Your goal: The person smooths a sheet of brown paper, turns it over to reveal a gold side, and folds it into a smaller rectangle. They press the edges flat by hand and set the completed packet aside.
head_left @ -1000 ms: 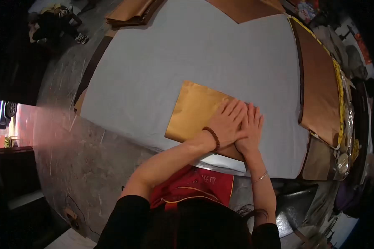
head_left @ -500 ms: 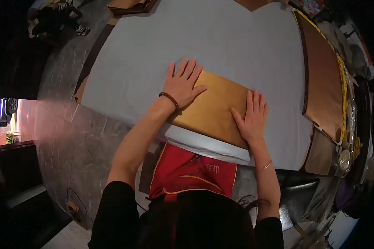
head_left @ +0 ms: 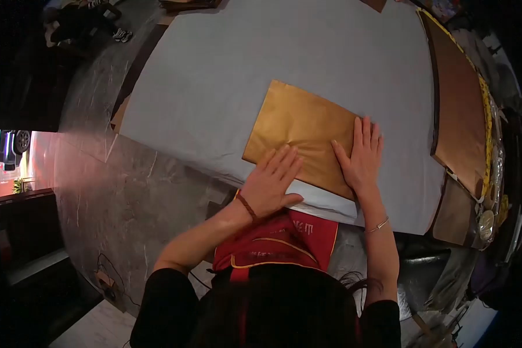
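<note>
A gold rectangular paper sheet or packet (head_left: 304, 113) lies on a table covered in grey sheeting (head_left: 209, 87). Fingers of my left hand (head_left: 271, 184), stretched out, rest over its near left edge, where creases run across the gold surface. At its right edge my right hand (head_left: 362, 156) lies flat, fingers pointing away from me and the thumb spread onto the gold. Along the near side a white strip (head_left: 326, 201) shows between the gold and the table edge. My left palm and thumb overlap the strip's left end.
Brown sheets edged with yellow tape (head_left: 461, 116) lie along the table's right side. A stack of brown pieces (head_left: 187, 4) sits at the far left corner, and another brown piece (head_left: 376, 3) at the far edge. A person (head_left: 81, 26) is at the upper left.
My left hand has slid from the far left corner of the gold paper back toward me, to its near edge. My right hand stays at the right edge.
</note>
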Tool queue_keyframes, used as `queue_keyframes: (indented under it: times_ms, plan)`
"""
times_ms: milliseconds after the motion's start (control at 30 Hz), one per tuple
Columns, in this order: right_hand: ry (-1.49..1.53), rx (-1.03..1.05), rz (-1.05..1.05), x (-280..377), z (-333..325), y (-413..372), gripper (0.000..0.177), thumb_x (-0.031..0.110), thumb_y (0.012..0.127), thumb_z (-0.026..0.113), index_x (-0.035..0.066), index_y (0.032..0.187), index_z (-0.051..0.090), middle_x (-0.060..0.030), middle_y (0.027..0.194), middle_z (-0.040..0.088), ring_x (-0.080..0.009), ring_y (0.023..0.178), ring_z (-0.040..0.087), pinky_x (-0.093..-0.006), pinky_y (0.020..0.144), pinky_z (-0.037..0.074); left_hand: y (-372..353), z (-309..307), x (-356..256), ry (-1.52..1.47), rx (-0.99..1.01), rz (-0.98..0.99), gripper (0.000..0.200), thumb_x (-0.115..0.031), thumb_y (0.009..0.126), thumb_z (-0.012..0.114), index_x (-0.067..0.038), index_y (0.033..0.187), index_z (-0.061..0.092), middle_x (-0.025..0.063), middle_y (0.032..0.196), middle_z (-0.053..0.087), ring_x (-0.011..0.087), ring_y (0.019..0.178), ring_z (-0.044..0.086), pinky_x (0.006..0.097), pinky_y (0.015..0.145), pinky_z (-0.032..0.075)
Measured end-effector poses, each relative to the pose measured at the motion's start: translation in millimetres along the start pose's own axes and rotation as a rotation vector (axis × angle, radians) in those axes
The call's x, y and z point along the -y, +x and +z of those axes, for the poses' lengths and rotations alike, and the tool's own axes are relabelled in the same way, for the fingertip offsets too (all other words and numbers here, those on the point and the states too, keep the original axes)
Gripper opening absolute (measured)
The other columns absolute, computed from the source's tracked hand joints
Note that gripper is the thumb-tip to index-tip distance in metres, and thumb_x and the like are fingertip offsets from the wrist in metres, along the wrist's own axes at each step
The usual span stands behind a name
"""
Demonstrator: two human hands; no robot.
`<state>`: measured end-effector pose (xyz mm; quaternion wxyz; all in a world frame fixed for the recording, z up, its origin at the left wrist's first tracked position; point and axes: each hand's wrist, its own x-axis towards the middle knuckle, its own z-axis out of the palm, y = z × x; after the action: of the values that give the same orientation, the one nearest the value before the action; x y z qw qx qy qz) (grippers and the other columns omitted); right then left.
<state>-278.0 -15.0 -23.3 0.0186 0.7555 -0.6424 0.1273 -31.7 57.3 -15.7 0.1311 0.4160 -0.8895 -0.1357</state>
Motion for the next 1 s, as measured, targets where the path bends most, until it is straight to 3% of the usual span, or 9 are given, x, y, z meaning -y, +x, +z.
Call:
queue_keyframes:
  times_ms: [67,167,333,400,433,500,600,633,1000]
  plan:
    - [0.0,0.013,0.01,0,0,-1,0.078,0.056,0.089,0.052,0.005,0.145,0.034,-0.0179,0.152,0.03,-0.0401,0.141,0.023,-0.0547,0.113,0.017,-14,-15,21,0.138,-0.005,-0.141,0.083,-0.056,0.086,0.055,-0.003,0.146,0.033,0.017,0.152,0.03,0.032,0.142,0.025,0.0469,0.116,0.017]
    - [0.005,0.025,0.02,-1,-1,-1,0.08,0.056,0.089,0.052,0.005,0.147,0.032,-0.0173,0.153,0.028,-0.0389,0.142,0.021,-0.054,0.114,0.016,-28,-22,37,0.238,-0.045,-0.166,0.08,-0.059,0.086,0.052,-0.005,0.144,0.037,0.0142,0.15,0.034,0.0288,0.141,0.028,0.0476,0.115,0.019]
    - [0.121,0.086,0.046,4,-17,1,0.08,0.054,0.09,0.052,0.008,0.15,0.025,-0.0168,0.156,0.02,-0.0382,0.144,0.012,-0.0556,0.115,0.009,-29,-25,35,0.258,0.0,-0.16,0.084,-0.064,0.089,0.044,-0.005,0.147,0.031,0.0152,0.154,0.028,0.0294,0.144,0.023,0.0488,0.116,0.014]
    - [0.086,0.022,0.196,13,-26,4,0.078,0.053,0.09,0.052,0.01,0.15,0.026,-0.0183,0.156,0.02,-0.0406,0.144,0.011,-0.0594,0.113,0.007,-29,-24,36,0.269,-0.011,-0.16,0.084,-0.065,0.089,0.043,-0.005,0.147,0.031,0.0152,0.154,0.028,0.0293,0.144,0.023,0.0488,0.116,0.014]
    - [-0.017,-0.008,0.105,24,-30,5,0.072,0.049,0.09,0.053,0.011,0.147,0.031,-0.0203,0.154,0.023,-0.0437,0.142,0.014,-0.0642,0.111,0.007,-29,-25,36,0.27,-0.004,-0.159,0.084,-0.065,0.089,0.042,-0.005,0.147,0.031,0.0152,0.154,0.028,0.0293,0.144,0.023,0.0489,0.116,0.014]
    - [0.072,-0.069,-0.201,51,-31,3,0.066,0.046,0.09,0.054,0.01,0.143,0.039,-0.0201,0.152,0.028,-0.0422,0.141,0.019,-0.0682,0.109,0.008,-27,-26,34,0.283,0.029,-0.184,0.084,-0.064,0.089,0.044,-0.005,0.147,0.032,0.0149,0.154,0.028,0.0292,0.144,0.022,0.0488,0.116,0.014]
    - [0.061,0.126,-0.44,80,-28,-11,0.058,0.048,0.089,0.055,0.019,0.138,0.048,-0.0102,0.151,0.033,-0.0315,0.142,0.024,-0.0708,0.107,0.01,-28,-25,35,0.253,0.018,-0.179,0.086,-0.064,0.087,0.047,-0.006,0.148,0.03,0.015,0.154,0.027,0.0292,0.144,0.022,0.0489,0.115,0.015]
    - [0.088,0.146,-0.414,78,-20,-13,0.056,0.048,0.089,0.055,0.023,0.138,0.048,-0.0072,0.151,0.033,-0.0296,0.142,0.025,-0.0706,0.107,0.009,-29,-26,35,0.255,0.017,-0.171,0.086,-0.064,0.087,0.048,-0.005,0.148,0.03,0.0153,0.154,0.027,0.0293,0.144,0.022,0.049,0.115,0.016]
    - [0.185,0.176,-0.39,75,-18,-14,0.055,0.048,0.087,0.058,0.022,0.135,0.052,-0.0084,0.15,0.034,-0.0309,0.141,0.026,-0.072,0.105,0.008,-30,-22,10,0.202,-0.057,-0.144,0.083,-0.062,0.088,0.047,-0.004,0.145,0.035,0.0159,0.152,0.031,0.0298,0.142,0.025,0.0511,0.115,0.014]
